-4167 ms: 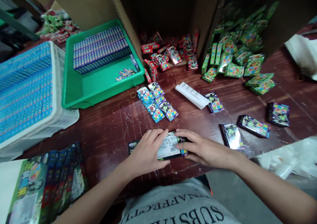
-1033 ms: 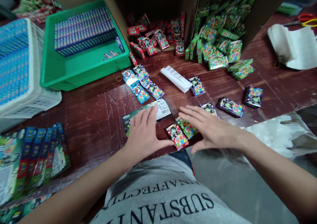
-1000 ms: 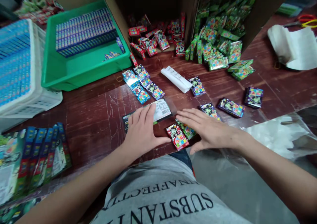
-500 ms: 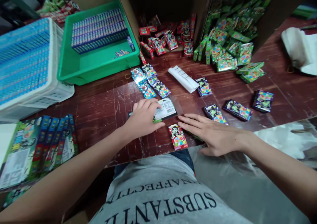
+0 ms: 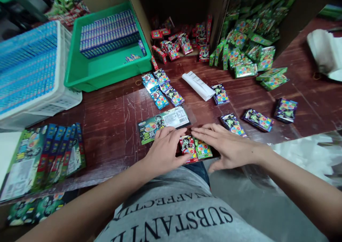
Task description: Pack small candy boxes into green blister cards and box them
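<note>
A small red box [image 5: 188,148] and a small green box [image 5: 203,149] lie side by side at the table's front edge. My left hand [image 5: 164,150] rests against the left side of the red box, fingers extended and thumb apart. From the right, my right hand [image 5: 227,145] reaches over the green box's upper right part, its fingers stretched out nearly flat. Just beyond my hands lies a green-and-black printed card [image 5: 151,128] with a white label, apparently in a clear bag. Two blue boxes [image 5: 159,98] and two purple boxes [image 5: 174,96] sit grouped behind it.
Several purple boxes [image 5: 258,120] lie to the right, near a folded white paper [image 5: 198,86]. Cartons at the back hold red boxes [image 5: 185,43] and green boxes [image 5: 245,70]. A green tray [image 5: 107,76], white basket [image 5: 62,88] and filled packs [image 5: 57,153] stand left.
My left hand has moved off the printed card, right and nearer me, to the red box. The green box now shows beside the red one. My right hand has shifted slightly left.
</note>
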### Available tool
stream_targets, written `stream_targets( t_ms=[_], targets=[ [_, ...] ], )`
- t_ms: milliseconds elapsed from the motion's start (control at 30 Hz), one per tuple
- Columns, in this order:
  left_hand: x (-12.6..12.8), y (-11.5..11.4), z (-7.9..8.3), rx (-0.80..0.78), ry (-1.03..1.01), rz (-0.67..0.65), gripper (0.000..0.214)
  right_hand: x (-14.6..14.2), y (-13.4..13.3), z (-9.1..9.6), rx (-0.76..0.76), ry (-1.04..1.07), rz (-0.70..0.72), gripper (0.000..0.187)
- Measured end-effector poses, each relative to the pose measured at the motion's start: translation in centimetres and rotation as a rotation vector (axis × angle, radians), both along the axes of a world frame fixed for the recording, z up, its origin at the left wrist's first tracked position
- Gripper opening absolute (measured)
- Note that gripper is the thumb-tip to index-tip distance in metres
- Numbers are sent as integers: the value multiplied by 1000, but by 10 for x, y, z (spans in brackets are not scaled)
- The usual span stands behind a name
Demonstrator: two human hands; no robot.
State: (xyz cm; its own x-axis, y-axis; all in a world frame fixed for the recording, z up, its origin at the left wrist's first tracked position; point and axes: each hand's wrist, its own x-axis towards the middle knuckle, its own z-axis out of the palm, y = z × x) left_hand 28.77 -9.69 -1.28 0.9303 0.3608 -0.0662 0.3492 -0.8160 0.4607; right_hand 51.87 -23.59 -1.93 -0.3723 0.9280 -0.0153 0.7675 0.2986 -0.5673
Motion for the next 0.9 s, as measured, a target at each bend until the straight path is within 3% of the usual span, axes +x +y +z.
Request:
stream_targets(
  t_ms=[67, 167, 267, 400, 500, 600, 733, 900],
  targets=[
    [-3, -1, 0, 0, -7, -1, 73, -9, 1, -5, 21, 7, -52, 111],
    [-5, 1, 3, 7, -15, -11, 75, -24, 5, -12, 73, 28, -119, 90],
    [-3, 19, 9, 26, -76, -26, 82, -29, 6, -10, 114, 85, -102, 74],
    [2, 60, 12, 144, -68, 90, 88, -5, 8, 12, 200, 161, -218, 77],
    [-4, 78, 10, 151, 59, 68, 85, 25, 17, 26, 189, 125, -248, 82],
    [-18, 77, 14, 42, 22, -19, 87, 43, 28, 29, 100, 101, -138, 85],
    [-40, 65, 24, -85, -8, -60, 92, 35, 42, 27, 100, 130, -81, 82],
    [-46, 60, 18, -1, -24, -14, 89, 5, 59, 21, 142, 13, -89, 75]
  ],
)
